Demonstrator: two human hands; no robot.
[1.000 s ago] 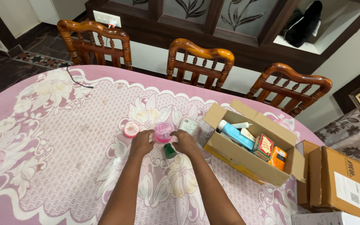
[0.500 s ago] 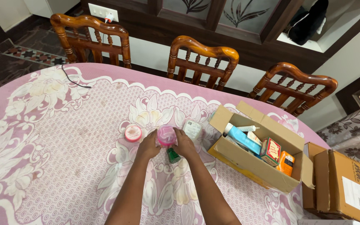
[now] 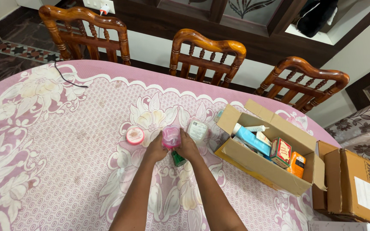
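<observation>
Both my hands hold a small pink jar (image 3: 171, 137) over the pink flowered tablecloth (image 3: 56, 141). My left hand (image 3: 156, 149) grips its left side and my right hand (image 3: 188, 146) its right side. Just below the jar, under my right hand, lies a small green bottle (image 3: 177, 158). A round pink tin (image 3: 135, 136) sits to the left of my hands. A pale square container (image 3: 198, 128) rests to the right of the jar.
An open cardboard box (image 3: 253, 164) at the right holds a blue tube, a white tube, a red-green carton and an orange pack. Closed cardboard boxes (image 3: 356, 186) stand at the far right. Three wooden chairs (image 3: 206, 55) line the table's far side. A black cable (image 3: 71, 80) lies at the back left.
My hands closed in on the pink jar and lifted it slightly; the view shifted a little downward. The other items stayed in place.
</observation>
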